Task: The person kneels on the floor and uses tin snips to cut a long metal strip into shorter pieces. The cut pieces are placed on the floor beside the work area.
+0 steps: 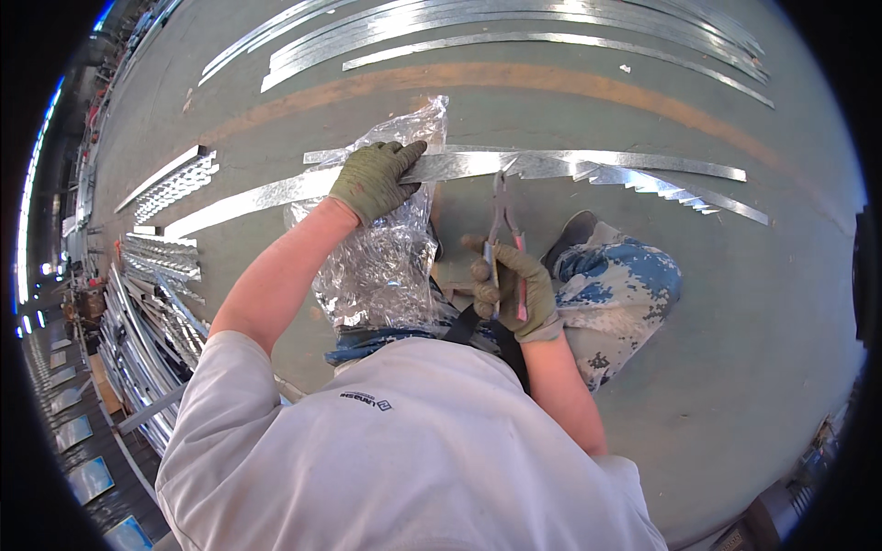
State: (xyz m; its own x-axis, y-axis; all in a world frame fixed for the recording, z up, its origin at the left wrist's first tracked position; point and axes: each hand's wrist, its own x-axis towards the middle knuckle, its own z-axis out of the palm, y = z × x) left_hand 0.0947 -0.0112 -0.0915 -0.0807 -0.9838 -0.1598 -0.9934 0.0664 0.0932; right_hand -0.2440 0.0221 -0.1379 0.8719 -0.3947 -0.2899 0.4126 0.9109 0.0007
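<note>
My left hand [378, 179], in a green work glove, is closed on a long shiny metal strip [464, 166]. Crumpled clear plastic sheeting [372, 266] lies under that hand and over my left leg. Gloved as well, my right hand [514, 286] grips metal tin snips [500, 216] with red and blue handles. Their jaws point away from me and meet the strip's near edge, beside a small raised flap. Farther right, the strip has several sawtooth cuts [657, 188] along its edge. A second flat strip [680, 163] lies just behind it.
Long metal strips [514, 41] lie on the floor ahead, beyond a worn orange line [514, 73]. Left are perforated metal pieces [179, 188] and a heap of metal profiles [138, 340]. My bent right knee [634, 280], in camouflage trousers, is beside my right hand.
</note>
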